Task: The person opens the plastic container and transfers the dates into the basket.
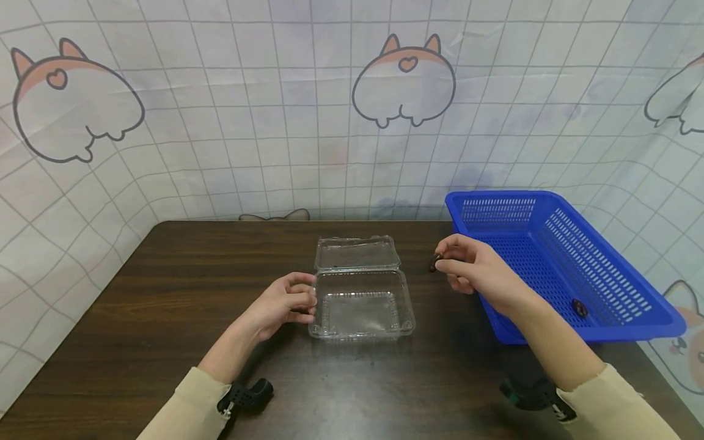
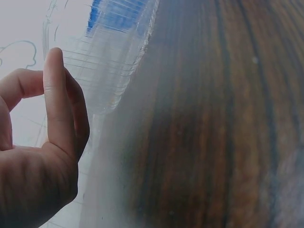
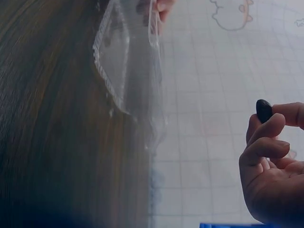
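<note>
My right hand (image 1: 478, 272) pinches a small, shiny dark brown oval piece (image 1: 435, 263) between thumb and fingertips. It is held above the table, between the plastic box and the blue basket. In the right wrist view the dark piece (image 3: 263, 110) stands out at the fingertips. A clear plastic clamshell box (image 1: 360, 305) sits open in front of me, its lid (image 1: 357, 253) folded back. Fingertips of my left hand (image 1: 283, 305) rest against the box's left side. The left wrist view has that hand (image 2: 52, 123) beside the clear wall, its fingers slightly bent.
A blue perforated basket (image 1: 594, 244) stands on the right of the table, with another dark brown oval piece (image 1: 579, 308) near its front corner. The dark wooden table (image 1: 181, 293) ends at a wall covering (image 1: 330, 122) with a grid and cartoon animals.
</note>
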Tool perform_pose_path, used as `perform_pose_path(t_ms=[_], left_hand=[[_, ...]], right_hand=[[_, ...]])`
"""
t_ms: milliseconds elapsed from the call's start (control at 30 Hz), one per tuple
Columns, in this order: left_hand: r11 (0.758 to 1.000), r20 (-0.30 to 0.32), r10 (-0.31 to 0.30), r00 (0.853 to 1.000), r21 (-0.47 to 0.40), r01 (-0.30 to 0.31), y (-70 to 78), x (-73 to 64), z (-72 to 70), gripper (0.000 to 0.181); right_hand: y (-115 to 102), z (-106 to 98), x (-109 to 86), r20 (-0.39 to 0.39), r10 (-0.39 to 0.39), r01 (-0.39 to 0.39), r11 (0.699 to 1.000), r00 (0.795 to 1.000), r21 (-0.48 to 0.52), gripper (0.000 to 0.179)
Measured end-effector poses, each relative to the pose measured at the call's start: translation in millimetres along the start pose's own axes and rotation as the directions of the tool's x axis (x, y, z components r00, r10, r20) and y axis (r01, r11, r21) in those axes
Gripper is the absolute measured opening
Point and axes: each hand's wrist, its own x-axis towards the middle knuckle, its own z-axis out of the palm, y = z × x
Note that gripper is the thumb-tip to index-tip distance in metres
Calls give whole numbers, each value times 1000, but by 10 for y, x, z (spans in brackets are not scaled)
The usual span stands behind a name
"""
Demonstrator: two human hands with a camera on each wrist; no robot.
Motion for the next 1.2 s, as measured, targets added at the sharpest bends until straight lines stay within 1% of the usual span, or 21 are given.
perform_pose_path(t_ms=[233,400,600,800,1033,1200], left_hand=[[1000,7,-5,1000,-6,5,-2,-1,-9,53],[1000,11,5,1000,-7,-5,6,-13,-4,53],[1000,11,6,1000,-3,-6,9,-15,-3,53],[1000,10,6,1000,-10,-6,10,-5,-5,54],[1000,10,-2,1000,-9,2,10,-9,-4,54],[1000,5,-5,1000,-10,5,8,-9,-4,53]], right_hand=[[12,-169,-128,-40,2,-2,1000,999,-5,28],[63,-319,-221,-84,-3,1,1000,996,-17,23],[117,-483,-332,-129,22,-22,1000,991,-3,22],[180,-631,-433,-146,46,-50,999,988,-23,21],[231,-768,-547,-165,106,-121,989,981,-84,23],[264,-843,-630,-163,117,-146,973,980,-178,24]])
